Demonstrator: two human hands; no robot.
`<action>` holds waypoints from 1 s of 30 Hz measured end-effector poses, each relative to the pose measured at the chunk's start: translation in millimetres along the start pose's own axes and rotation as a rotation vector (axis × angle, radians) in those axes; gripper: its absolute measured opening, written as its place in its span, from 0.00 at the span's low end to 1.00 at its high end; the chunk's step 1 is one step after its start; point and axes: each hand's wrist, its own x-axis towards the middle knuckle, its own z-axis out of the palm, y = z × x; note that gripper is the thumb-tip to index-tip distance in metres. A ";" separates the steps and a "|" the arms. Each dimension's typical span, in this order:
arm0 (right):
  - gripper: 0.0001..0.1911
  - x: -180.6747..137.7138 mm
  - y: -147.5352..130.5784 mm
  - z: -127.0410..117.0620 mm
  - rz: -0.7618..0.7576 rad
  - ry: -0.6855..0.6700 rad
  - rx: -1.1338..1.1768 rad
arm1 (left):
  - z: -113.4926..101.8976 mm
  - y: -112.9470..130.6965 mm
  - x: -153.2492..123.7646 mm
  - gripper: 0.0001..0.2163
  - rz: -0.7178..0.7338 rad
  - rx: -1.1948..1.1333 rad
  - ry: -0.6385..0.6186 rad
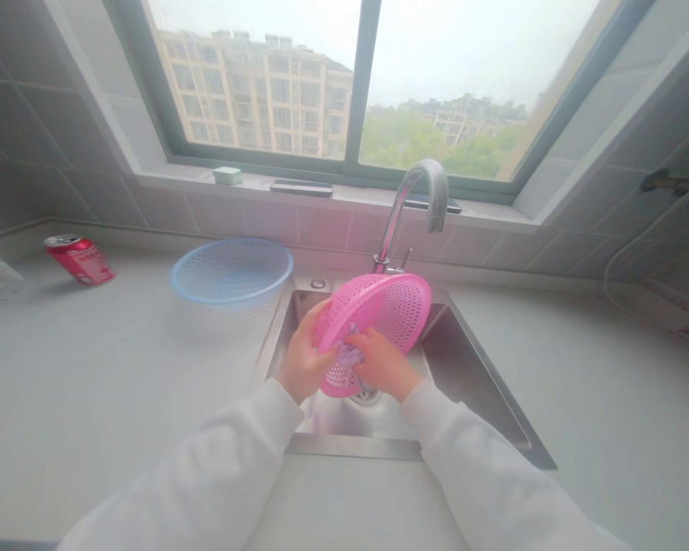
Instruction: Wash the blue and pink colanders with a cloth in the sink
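Pink plastic basket (373, 321) tilts over the sink (465, 367); your left hand (304, 352) grips its rim, your right hand (382, 363) presses a lilac cloth (349, 356) inside it.

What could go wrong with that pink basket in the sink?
The tilted pink basket could slip from the left hand and right hand and bang the sink. The purple cloth might fall and clog the drain. The blue basket near the sink's edge could get bumped in.
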 end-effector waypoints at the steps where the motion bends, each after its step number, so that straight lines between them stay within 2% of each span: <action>1: 0.26 0.5 -3.0 1.9 -0.039 -0.034 0.116 | 1.3 0.2 -0.7 0.34 -0.011 0.011 -0.015; 3: 0.21 1.8 -9.2 5.6 -0.097 -0.054 0.421 | 4.9 0.8 -1.9 0.35 -0.026 0.045 -0.052; 4: 0.18 2.7 -11.6 7.1 -0.103 -0.019 0.606 | 7.2 1.2 -2.4 0.35 -0.027 0.059 -0.074; 6: 0.16 4.8 -13.7 8.9 -0.073 0.121 0.995 | 12.4 1.7 -3.3 0.35 -0.019 0.051 -0.101; 8: 0.16 6.7 -13.0 9.8 -0.040 0.262 1.256 | 17.2 1.5 -3.4 0.35 -0.020 -0.001 -0.106; 10: 0.17 7.4 -12.0 10.4 -0.055 0.278 1.215 | 19.6 0.5 -2.3 0.34 -0.041 -0.062 -0.080; 14: 0.21 4.3 -15.4 8.3 -0.162 0.112 0.540 | 14.4 -1.8 4.6 0.32 -0.090 -0.170 0.115; 17: 0.27 -0.7 -19.3 2.7 -0.078 0.090 0.119 | 7.2 -2.6 10.4 0.31 -0.077 -0.181 0.258; 19: 0.31 -3.6 -19.8 0.7 0.023 0.058 0.022 | 4.4 -2.9 12.0 0.31 -0.057 -0.147 0.291; 23: 0.36 -3.6 -16.6 8.9 0.088 -0.033 0.187 | 5.1 -3.5 8.3 0.31 -0.037 -0.064 0.248; 27: 0.33 2.3 -15.8 19.8 0.098 0.047 0.521 | 9.5 -2.4 2.6 0.32 -0.028 -0.007 0.168; 30: 0.28 4.3 -17.8 19.7 -0.004 0.124 0.864 | 13.6 0.7 0.2 0.34 -0.056 0.070 0.090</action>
